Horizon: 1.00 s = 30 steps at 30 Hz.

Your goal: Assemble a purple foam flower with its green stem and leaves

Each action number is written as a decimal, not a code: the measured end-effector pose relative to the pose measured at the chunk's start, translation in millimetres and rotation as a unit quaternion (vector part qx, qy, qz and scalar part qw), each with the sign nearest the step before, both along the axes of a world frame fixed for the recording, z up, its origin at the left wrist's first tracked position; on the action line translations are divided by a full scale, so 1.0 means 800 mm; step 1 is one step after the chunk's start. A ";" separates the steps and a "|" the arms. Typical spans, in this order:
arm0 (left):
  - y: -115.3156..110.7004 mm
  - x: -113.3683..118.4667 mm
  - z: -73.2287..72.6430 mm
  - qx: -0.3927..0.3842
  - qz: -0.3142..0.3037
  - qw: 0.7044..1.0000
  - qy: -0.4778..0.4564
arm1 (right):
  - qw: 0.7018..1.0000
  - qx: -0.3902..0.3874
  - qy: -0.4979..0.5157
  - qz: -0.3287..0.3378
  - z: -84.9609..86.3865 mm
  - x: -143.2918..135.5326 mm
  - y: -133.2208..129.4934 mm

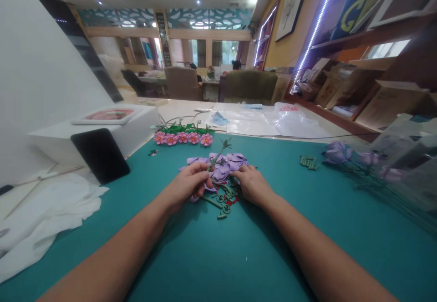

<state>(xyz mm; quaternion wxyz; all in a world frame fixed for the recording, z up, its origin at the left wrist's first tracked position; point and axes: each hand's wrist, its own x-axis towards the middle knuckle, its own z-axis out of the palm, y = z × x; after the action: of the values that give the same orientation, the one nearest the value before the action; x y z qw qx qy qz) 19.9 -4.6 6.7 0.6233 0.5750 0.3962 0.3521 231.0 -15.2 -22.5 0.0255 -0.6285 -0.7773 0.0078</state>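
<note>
Between its thumb and fingers, my left hand (191, 181) grips a green artificial flower stem (217, 155). The stem slants up to the right and ends in a pointed leafy tip. A heap of purple petals (235, 159) lies just beyond and between my hands. At the heap's right side, my right hand (254, 183) has its fingers curled together against the petals; its fingertips are partly hidden. Small green pieces (226, 209), some wheel-shaped and some rod-like, lie loose below the heap with a few red bits (231, 200) among them.
Pink flowers with green leaves (182, 138) lie at the mat's far left. Short green pieces (308, 162) and assembled purple flowers (336, 152) are on the right. A black tablet-like slab (100, 156) leans at left near white crumpled sheeting (68, 206). Clear plastic bags (295, 120) lie beyond the mat.
</note>
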 end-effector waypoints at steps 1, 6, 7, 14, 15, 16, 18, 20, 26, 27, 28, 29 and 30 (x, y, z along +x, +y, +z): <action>0.000 0.000 0.000 0.000 0.000 1.000 0.001 | 1.000 -0.001 -0.003 -0.001 0.001 0.000 0.000; 0.000 0.000 0.000 0.000 0.002 1.000 0.003 | 1.000 0.005 -0.008 0.002 0.003 -0.002 -0.002; 0.000 0.000 0.000 0.002 0.002 1.000 0.002 | 1.000 0.010 -0.008 0.003 0.003 -0.002 -0.002; -0.001 0.001 0.000 0.006 0.006 1.000 0.007 | 0.999 0.034 0.002 -0.003 0.001 -0.004 -0.002; -0.001 0.001 0.000 0.004 0.006 1.000 0.007 | 0.999 0.033 0.001 -0.004 0.001 -0.004 -0.002; -0.002 0.001 0.000 0.002 0.007 1.000 0.006 | 1.000 0.031 0.001 -0.004 0.002 -0.003 -0.002; -0.002 0.001 -0.001 -0.003 0.008 1.000 0.006 | 1.000 0.024 0.003 -0.004 0.003 -0.002 -0.002; -0.002 0.002 -0.001 -0.004 0.009 1.000 0.010 | 1.000 0.014 0.004 -0.003 0.004 -0.001 -0.002; -0.005 0.004 0.002 0.009 -0.015 0.999 0.048 | 0.999 -0.025 0.022 -0.026 0.010 -0.002 0.000; -0.007 0.005 0.004 0.012 -0.019 0.998 0.058 | 0.998 -0.041 0.029 -0.032 0.011 -0.002 0.000; -0.009 0.005 0.005 0.016 -0.022 0.997 0.067 | 0.997 -0.056 0.035 -0.037 0.012 -0.003 0.000; -0.010 0.006 0.006 0.019 -0.026 0.997 0.073 | 0.996 -0.067 0.040 -0.041 0.013 -0.003 0.000; -0.012 0.006 0.006 0.022 -0.029 0.996 0.076 | 0.995 -0.074 0.042 -0.045 0.013 -0.004 0.000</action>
<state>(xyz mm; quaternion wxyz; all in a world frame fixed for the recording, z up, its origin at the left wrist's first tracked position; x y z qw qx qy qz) 24.7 -14.1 11.9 0.5885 0.6247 0.4180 0.2978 228.1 -15.0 -11.7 0.0123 -0.6623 -0.7437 0.0904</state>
